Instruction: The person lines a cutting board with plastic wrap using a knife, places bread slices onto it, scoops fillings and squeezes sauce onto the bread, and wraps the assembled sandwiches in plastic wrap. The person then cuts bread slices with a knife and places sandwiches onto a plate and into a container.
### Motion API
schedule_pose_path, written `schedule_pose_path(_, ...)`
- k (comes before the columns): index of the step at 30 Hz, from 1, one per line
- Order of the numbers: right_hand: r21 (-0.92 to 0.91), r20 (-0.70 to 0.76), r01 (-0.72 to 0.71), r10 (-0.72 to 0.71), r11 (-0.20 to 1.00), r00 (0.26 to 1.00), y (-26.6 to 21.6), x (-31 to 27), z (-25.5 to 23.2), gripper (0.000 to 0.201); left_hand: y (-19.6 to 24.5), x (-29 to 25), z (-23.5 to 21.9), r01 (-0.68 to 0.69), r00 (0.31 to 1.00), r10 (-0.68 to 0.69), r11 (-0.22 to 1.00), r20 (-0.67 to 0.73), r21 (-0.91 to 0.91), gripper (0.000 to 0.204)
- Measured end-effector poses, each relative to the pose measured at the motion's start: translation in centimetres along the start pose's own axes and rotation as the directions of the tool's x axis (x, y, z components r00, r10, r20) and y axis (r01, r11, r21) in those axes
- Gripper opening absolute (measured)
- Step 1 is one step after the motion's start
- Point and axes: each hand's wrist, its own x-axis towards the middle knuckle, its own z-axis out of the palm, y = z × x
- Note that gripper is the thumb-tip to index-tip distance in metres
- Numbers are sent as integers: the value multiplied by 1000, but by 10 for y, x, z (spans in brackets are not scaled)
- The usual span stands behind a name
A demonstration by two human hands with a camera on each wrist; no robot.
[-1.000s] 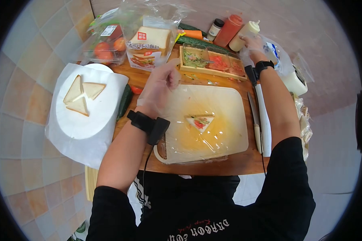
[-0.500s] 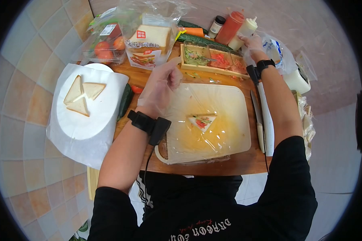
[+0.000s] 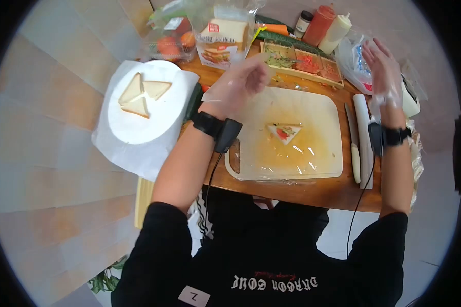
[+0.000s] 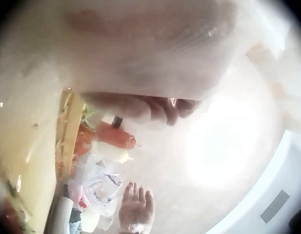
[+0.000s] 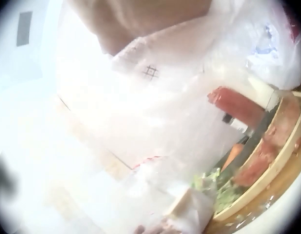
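Observation:
My left hand [image 3: 243,84], in a thin clear glove, hovers over the back left corner of the cutting board [image 3: 317,163], its fingers loosely curled and nothing in them. My gloved right hand [image 3: 384,66] is raised at the right with fingers straight, beside a plastic bag [image 3: 351,56]. The left wrist view also shows the right hand [image 4: 135,209] spread and holding nothing. On the film-covered board lies a bread triangle [image 3: 284,133] topped with red and green filling. A cream squeeze bottle [image 3: 336,35] stands at the back, next to a red sauce bottle [image 3: 318,24].
A white plate [image 3: 133,130] at the left bears three bread triangles [image 3: 156,89]. Behind the board are a tray of fillings [image 3: 307,64], a bagged loaf [image 3: 223,43] and boxed tomatoes [image 3: 168,45]. A knife [image 3: 354,143] and a white roll [image 3: 364,143] lie right of the board.
My right hand has come away from the cream bottle, moving right and up, and its fingers have straightened. The head view has shifted, so the scene sits farther right. The left hand stays near the board's corner.

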Motion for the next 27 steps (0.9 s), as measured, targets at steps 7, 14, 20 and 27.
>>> schedule_pose_path(7,183,105,-2,-17,983,994,-66,-160,14,46,90,-70,63,-62,989,121,861,-85,504,39)
schedule_pose_path(14,261,92,4,-29,965,995,-61,-231,11,23,178,-82,-45,290,935,137,240,-328,926,43)
schedule_pose_path(20,369,127,-142,102,918,987,-45,-250,12,20,168,-86,-114,254,932,-46,-625,-360,738,45)
schedule_pose_path(27,323,128,-177,142,930,982,-40,-262,0,24,157,-83,-128,187,915,-115,-727,-386,660,33)
